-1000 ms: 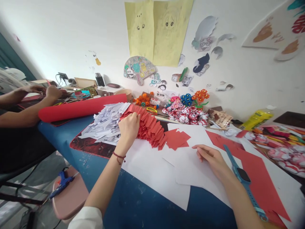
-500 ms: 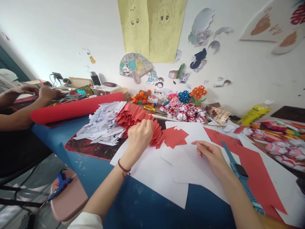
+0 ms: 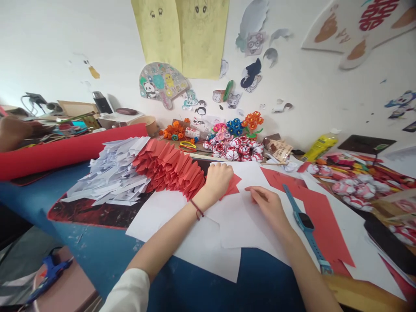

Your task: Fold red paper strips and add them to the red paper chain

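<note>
My left hand (image 3: 219, 181), with a dark red cord on its wrist, is closed over the small red paper pieces (image 3: 232, 187); what its fingers hold, if anything, is hidden. To its left lie a long pile of folded red paper (image 3: 172, 168) and a heap of folded white strips (image 3: 113, 167). My right hand (image 3: 264, 203) hovers over white sheets (image 3: 240, 225), its fingers loosely apart and nothing visible in them. A blue watch (image 3: 305, 221) lies right of it on red sheets (image 3: 328, 229).
A red roll (image 3: 65, 149) lies at the left, by another person's hand (image 3: 14, 130). Paper flowers (image 3: 242, 147) and a yellow bottle (image 3: 320, 146) stand along the wall. A blue glue gun (image 3: 50, 273) rests on a pink stool (image 3: 69, 286) at lower left.
The view has turned to the right, so the surroundings appear further left. My left hand has moved right, from beside the folded red pile to over the small red pieces.
</note>
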Available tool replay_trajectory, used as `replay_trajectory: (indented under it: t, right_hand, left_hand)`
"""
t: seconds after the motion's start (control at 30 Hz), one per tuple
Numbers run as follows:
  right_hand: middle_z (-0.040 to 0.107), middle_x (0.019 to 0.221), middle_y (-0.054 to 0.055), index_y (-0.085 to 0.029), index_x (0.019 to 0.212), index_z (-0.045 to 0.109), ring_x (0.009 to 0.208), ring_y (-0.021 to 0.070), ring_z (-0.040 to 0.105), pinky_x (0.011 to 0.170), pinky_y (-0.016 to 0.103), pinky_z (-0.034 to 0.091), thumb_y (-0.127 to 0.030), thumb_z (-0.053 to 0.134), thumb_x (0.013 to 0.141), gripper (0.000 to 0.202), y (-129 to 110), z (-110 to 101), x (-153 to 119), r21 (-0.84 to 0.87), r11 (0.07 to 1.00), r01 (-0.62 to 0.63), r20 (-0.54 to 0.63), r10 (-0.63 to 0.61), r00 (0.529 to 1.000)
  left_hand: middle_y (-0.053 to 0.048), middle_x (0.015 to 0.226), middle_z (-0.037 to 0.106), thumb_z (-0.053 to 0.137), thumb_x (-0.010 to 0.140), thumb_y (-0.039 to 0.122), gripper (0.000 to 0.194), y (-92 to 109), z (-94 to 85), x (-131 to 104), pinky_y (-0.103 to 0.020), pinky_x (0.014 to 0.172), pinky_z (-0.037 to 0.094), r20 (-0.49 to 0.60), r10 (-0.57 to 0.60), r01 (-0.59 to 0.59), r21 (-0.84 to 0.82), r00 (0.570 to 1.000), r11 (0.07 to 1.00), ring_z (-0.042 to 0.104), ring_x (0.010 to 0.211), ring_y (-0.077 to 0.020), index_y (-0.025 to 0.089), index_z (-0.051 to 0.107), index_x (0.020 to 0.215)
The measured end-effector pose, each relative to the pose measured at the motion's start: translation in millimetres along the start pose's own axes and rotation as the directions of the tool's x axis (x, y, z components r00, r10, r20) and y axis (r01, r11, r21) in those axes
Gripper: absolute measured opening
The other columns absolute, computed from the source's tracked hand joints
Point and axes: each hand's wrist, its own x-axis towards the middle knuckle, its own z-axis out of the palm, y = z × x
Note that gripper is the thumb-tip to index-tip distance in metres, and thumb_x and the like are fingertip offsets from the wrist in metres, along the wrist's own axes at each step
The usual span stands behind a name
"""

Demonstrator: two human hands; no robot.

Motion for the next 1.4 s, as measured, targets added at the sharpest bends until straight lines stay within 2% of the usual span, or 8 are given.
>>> replay_trajectory:
  t: [0.13,0.33,0.8,0.9,1.0,1.13,1.23,1.4]
  right_hand:
    - [0.061,0.06,0.002,-0.019,0.091,0.075,0.058,0.0175,0.058,0.057,0.03,0.044,-0.038,0.054,0.084,0.029,7,4,16,-0.078,0.994,-0.081,-0.014,0.08,0.997]
    - [0.066,0.061,0.003,-0.018,0.087,0.074,0.049,0.0151,0.061,0.047,0.025,0.045,-0.031,0.051,0.077,0.028,11,14,48,-0.011,0.971,-0.238,-0.134,0.234,0.963]
    - [0.061,0.058,0.001,-0.018,0.088,0.075,0.052,0.0146,0.054,0.049,0.025,0.04,-0.035,0.055,0.081,0.027,12,17,50,0.048,0.994,-0.099,-0.109,0.104,0.989]
    - [0.065,0.068,0.003,-0.017,0.094,0.073,0.057,0.0148,0.055,0.051,0.026,0.041,-0.048,0.062,0.081,0.036,8,19,50,0.146,0.989,-0.026,-0.066,0.036,0.997]
    - [0.064,0.071,0.003,-0.017,0.092,0.07,0.06,0.0145,0.054,0.055,0.026,0.042,-0.056,0.067,0.077,0.042,3,20,48,0.237,0.971,0.036,0.007,-0.039,0.999]
    - [0.056,0.059,-0.002,-0.019,0.076,0.064,0.057,0.0127,0.051,0.056,0.025,0.041,-0.051,0.072,0.076,0.034,-2,18,45,0.325,0.94,0.101,0.01,-0.111,0.994]
    - [0.051,0.054,-0.003,-0.018,0.065,0.06,0.053,0.011,0.046,0.054,0.025,0.037,-0.047,0.073,0.078,0.034,-1,15,45,0.345,0.931,0.122,-0.038,-0.116,0.993]
    - [0.052,0.052,-0.003,-0.018,0.068,0.065,0.051,0.0116,0.047,0.052,0.026,0.039,-0.047,0.073,0.077,0.031,0,15,45,0.291,0.948,0.129,-0.135,-0.092,0.987]
  left_hand:
    - [-0.017,0.091,0.069,0.057,0.09,0.024,0.02,-1,12.4,3,-0.037,0.075,0.048,0.027,-0.012,0.012,-0.025,1.0,1.0,0.064,0.095,-0.0293,0.008,0.068,0.092]
    - [-0.019,0.1,0.067,0.069,0.082,0.045,0.043,2,28.9,-1,-0.037,0.076,0.047,0.067,-0.033,0.035,-0.018,0.997,0.999,0.06,0.1,-0.0299,0.006,0.065,0.101]
    - [-0.015,0.081,0.07,0.048,0.094,0.016,0.021,8,23.8,2,-0.032,0.077,0.045,0.05,-0.02,0.021,-0.01,0.999,1.0,0.067,0.088,-0.0238,0.009,0.067,0.089]
    - [-0.012,0.08,0.07,0.041,0.099,0.025,0.029,12,17.6,2,-0.03,0.072,0.043,-0.086,-0.058,0.049,-0.11,0.995,0.993,0.067,0.084,-0.0221,0.013,0.066,0.092]
    - [-0.006,0.082,0.072,0.04,0.1,0.034,0.031,13,13.8,1,-0.026,0.067,0.042,-0.201,-0.179,0.092,-0.38,0.963,0.92,0.066,0.076,-0.0177,0.018,0.066,0.096]
    - [-0.002,0.083,0.073,0.044,0.098,0.037,0.029,11,15.8,2,-0.022,0.068,0.044,-0.158,-0.263,0.063,-0.737,0.952,0.673,0.066,0.074,-0.0137,0.019,0.067,0.095]
    - [-0.002,0.083,0.074,0.051,0.094,0.037,0.025,9,19.6,4,-0.022,0.069,0.045,-0.089,-0.272,0.083,-0.823,0.958,0.562,0.068,0.076,-0.0144,0.019,0.067,0.093]
    - [0.0,0.08,0.074,0.059,0.089,0.032,0.014,7,24.6,1,-0.024,0.066,0.044,-0.055,-0.284,0.165,-0.701,0.957,0.694,0.067,0.073,-0.0153,0.021,0.067,0.09]
